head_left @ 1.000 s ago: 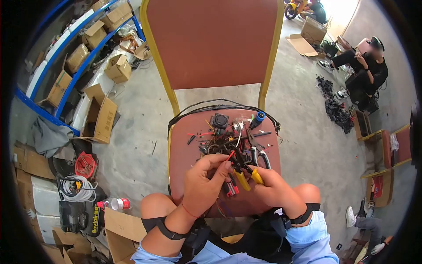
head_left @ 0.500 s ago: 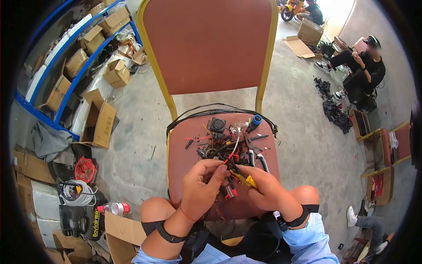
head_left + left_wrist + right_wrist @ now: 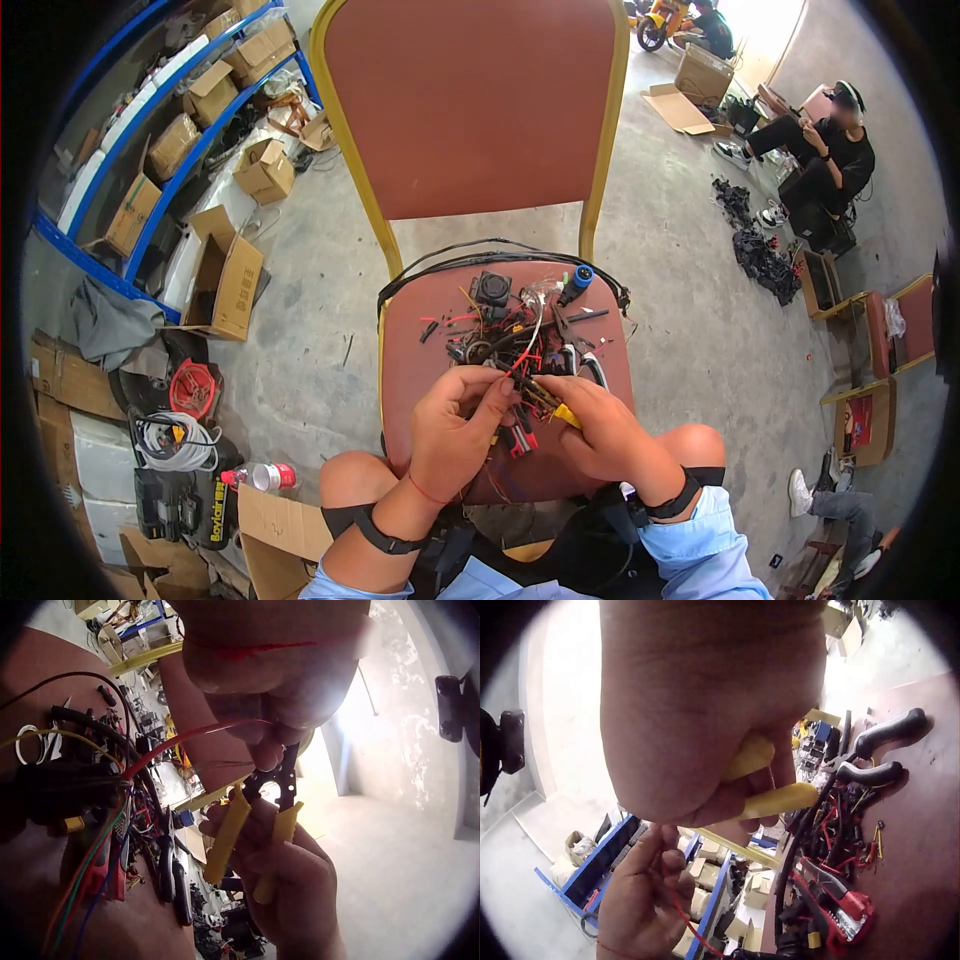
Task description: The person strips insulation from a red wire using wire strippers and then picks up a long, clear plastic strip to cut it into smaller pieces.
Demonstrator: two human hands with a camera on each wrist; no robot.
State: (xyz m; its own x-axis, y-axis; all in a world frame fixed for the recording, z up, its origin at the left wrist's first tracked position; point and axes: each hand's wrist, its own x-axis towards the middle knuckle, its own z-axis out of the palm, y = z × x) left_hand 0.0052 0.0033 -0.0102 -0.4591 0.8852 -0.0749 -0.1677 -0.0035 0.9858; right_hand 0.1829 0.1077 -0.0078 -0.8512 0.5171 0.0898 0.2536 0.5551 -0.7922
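Observation:
In the head view my left hand [image 3: 455, 420] pinches a thin red wire [image 3: 172, 741] between thumb and fingers. The wire runs back to a thick black cable [image 3: 60, 784] from which yellow, green, blue and other wires fan out. My right hand [image 3: 600, 425] grips a wire stripper [image 3: 229, 836] by its yellow handles, which stand somewhat apart in the left wrist view. The stripper's dark perforated head is right at my left fingertips, and those fingers hide the wire's end. Both hands are close together over the front of the chair seat [image 3: 410, 365].
A tangle of wire scraps [image 3: 840, 832] lies on the seat with black-and-white pliers [image 3: 889, 735] and a red-and-black tool [image 3: 840, 907]. Behind it are a black square part [image 3: 492, 290] and a blue plug [image 3: 577, 283]. The chair's backrest [image 3: 470, 110] rises beyond.
The wire stripper has swung down and its head has come to my left fingertips. My right hand has moved left and covers more of the yellow handles. The left hand keeps its pinch.

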